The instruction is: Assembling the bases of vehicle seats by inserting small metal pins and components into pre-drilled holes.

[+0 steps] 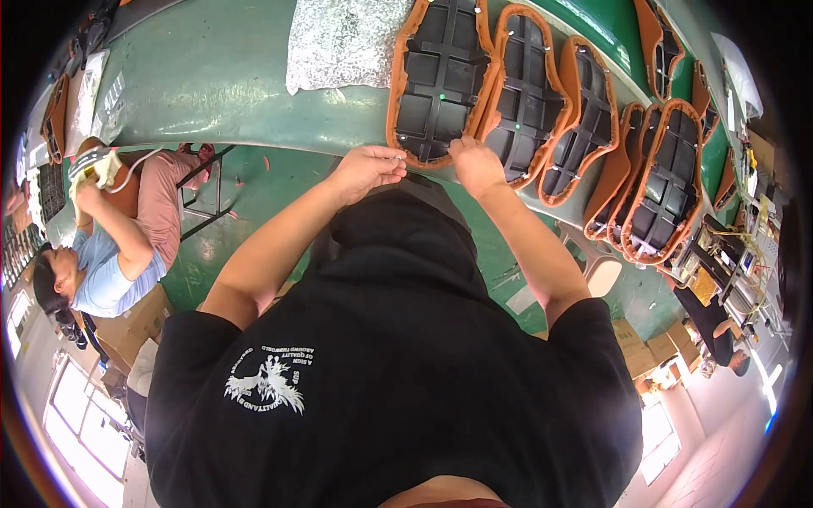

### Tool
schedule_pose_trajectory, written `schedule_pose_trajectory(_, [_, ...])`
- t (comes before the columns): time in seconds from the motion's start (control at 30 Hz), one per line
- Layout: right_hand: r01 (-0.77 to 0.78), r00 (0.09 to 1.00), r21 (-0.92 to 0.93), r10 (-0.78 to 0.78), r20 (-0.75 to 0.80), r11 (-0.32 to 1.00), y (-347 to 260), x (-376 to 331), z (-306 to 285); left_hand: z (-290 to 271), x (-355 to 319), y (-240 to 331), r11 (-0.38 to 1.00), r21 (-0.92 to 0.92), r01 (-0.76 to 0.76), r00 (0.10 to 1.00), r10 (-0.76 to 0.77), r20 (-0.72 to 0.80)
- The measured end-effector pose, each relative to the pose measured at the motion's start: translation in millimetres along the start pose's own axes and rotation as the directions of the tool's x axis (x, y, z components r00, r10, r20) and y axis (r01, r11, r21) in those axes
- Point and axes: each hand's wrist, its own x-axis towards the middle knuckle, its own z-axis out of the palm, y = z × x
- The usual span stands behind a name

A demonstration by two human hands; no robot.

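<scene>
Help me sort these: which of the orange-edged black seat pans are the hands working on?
The leftmost seat pan, beside the silvery bag. Both hands, left and right, meet at its near edge; the others lie untouched to its right.

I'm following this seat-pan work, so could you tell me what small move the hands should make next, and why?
Probably bring the left hand across to the near rim of the black seat pan with the tan cover. The right hand already rests on that rim, while the left pinches something small and pale just short of it, too small to identify, at the edge of the green table.
</scene>
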Motion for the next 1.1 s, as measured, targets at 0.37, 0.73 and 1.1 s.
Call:
schedule_pose_trajectory(0.37, [0.105,0.994,0.072,-0.103,-0.043,0.992,2,-5,-7,-4,6,1,0.998,0.045,0.033,0.997,-0.029,-0.077])
schedule_pose_trajectory(0.73, [0.088,0.996,-0.060,-0.089,-0.009,0.994,-4,2,-5,-1,2,1,0.991,0.120,0.063,0.993,-0.050,-0.104])
schedule_pose_trajectory(1.1, [-0.061,0.998,0.014,0.060,0.026,0.998,-2,4,2,-3,1,-6,0.993,0.102,0.059,0.993,-0.048,-0.108])
